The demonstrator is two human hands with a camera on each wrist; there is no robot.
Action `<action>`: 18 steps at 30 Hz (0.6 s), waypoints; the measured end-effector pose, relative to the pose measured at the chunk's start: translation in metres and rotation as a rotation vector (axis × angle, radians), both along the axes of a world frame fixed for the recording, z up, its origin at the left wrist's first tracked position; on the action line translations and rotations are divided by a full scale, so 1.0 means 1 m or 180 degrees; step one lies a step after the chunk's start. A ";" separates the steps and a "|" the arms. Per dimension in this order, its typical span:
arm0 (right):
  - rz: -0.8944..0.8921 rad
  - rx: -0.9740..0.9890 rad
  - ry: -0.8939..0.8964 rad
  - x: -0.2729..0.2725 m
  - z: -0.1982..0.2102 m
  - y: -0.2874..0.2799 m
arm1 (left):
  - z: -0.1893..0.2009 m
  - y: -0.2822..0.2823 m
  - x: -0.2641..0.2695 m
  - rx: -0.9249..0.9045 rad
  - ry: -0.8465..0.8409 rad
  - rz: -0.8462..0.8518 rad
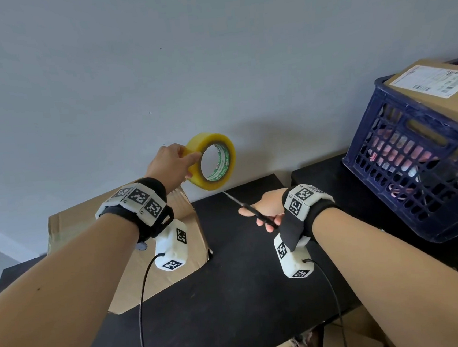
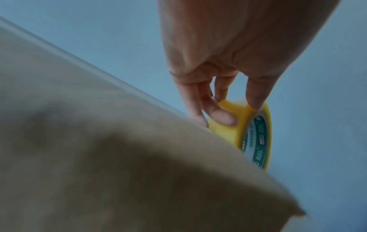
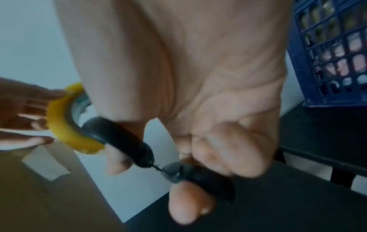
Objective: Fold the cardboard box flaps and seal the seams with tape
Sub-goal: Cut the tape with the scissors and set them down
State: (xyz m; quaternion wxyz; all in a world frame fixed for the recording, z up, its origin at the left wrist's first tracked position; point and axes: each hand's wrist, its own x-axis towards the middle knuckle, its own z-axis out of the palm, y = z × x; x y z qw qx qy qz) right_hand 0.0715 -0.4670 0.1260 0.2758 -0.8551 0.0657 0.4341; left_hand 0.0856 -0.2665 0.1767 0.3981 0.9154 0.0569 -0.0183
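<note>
A brown cardboard box [image 1: 123, 253] stands on the black table [image 1: 234, 298] at the left, largely under my left forearm. Above its far right corner my left hand [image 1: 172, 164] grips a yellow roll of tape [image 1: 215, 160], thumb and fingers pinching the rim [image 2: 234, 116]. The roll is lifted in front of the wall. To its right my right hand [image 1: 267, 210] holds black-handled scissors [image 1: 254, 211], fingers through the loops [image 3: 178, 171], blades closed and pointing toward the roll. A strip of pale tape [image 3: 45, 164] lies on the box.
A dark blue plastic crate [image 1: 417, 160] sits at the right on a second black surface, with a labelled cardboard parcel [image 1: 435, 89] on top. A grey wall [image 1: 210, 49] runs just behind the table. More cardboard lies under the table's front edge.
</note>
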 end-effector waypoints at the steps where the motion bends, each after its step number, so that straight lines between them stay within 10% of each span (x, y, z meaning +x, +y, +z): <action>1: -0.0125 0.0046 -0.0108 0.002 -0.001 -0.005 | 0.003 -0.003 0.001 -0.0075 -0.0015 -0.0014; 18: -0.0502 -0.0698 -0.1126 0.012 -0.096 -0.089 | -0.082 -0.104 0.021 0.0136 0.1412 -0.0005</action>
